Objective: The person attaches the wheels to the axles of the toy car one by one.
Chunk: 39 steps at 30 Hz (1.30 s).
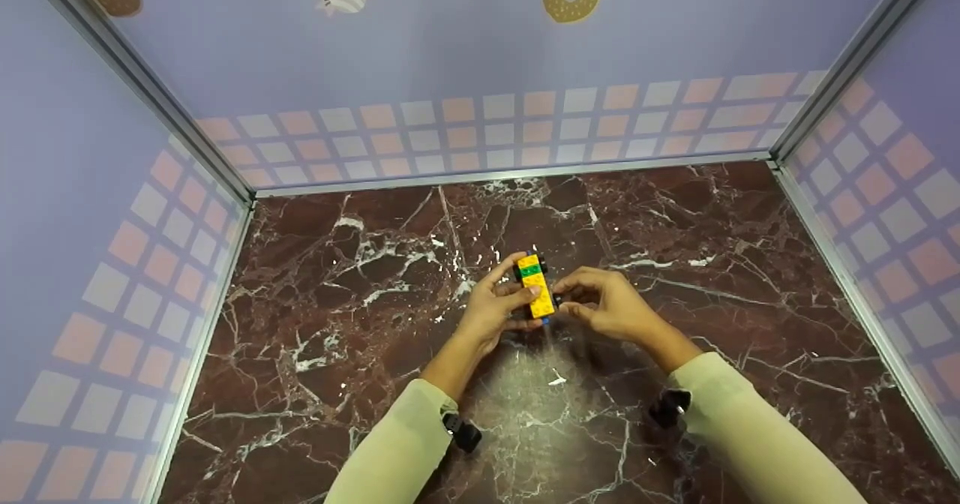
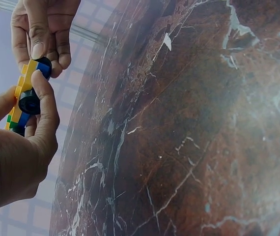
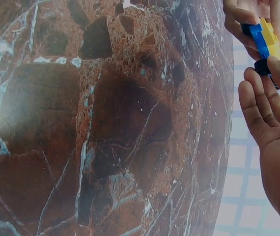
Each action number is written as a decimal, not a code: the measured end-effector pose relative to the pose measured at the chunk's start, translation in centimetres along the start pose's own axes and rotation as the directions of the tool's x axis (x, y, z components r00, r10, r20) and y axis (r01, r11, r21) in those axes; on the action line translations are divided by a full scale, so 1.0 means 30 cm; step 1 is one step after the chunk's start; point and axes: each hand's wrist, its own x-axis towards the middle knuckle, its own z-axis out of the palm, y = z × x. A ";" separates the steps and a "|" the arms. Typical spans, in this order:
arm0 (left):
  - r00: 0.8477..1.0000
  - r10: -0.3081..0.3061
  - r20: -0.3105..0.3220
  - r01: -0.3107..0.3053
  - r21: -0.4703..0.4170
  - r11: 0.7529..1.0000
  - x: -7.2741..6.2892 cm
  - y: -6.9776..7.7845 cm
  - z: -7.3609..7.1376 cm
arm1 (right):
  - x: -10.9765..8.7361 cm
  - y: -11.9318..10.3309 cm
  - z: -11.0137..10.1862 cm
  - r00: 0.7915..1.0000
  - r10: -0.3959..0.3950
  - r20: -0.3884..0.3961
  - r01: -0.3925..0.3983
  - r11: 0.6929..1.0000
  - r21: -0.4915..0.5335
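Observation:
A small toy car (image 1: 541,305) of yellow, green and blue building bricks is held above the marbled tabletop. My left hand (image 1: 491,309) grips it from the left, thumb across the yellow studs and fingers along the far side and beneath. With thumb and fingertips, my right hand (image 1: 611,305) pinches a black wheel (image 3: 262,67) at the car's near right corner. Another black wheel (image 2: 30,102) shows beside the left fingers in the left wrist view. Blue bricks (image 3: 261,43) form the underside. The left hand partly covers the car's left side.
A dark red marbled tabletop (image 1: 337,264) with white veins lies below both hands. Purple panels (image 1: 465,54) with checks and sweets stand at the back and sides, joined by metal edging (image 1: 525,174). A small white fleck (image 1: 556,377) lies on the near tabletop.

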 end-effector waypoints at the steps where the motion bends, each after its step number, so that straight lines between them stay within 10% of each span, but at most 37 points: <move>1: 1.000 0.002 0.000 -0.002 -0.001 1.000 0.000 -0.001 -0.001 | 0.000 -0.001 0.001 1.000 0.000 -0.001 0.000 1.000 -0.004; 20: 0.999 0.037 -0.033 -0.037 -0.001 0.999 -0.008 0.001 0.009 | 0.011 -0.027 0.013 0.994 -0.106 -0.021 0.102 0.986 -0.134; 39: 0.999 0.034 -0.030 -0.034 -0.003 0.999 -0.009 0.003 0.002 | 0.007 -0.029 0.027 0.998 -0.040 -0.043 0.040 0.999 -0.001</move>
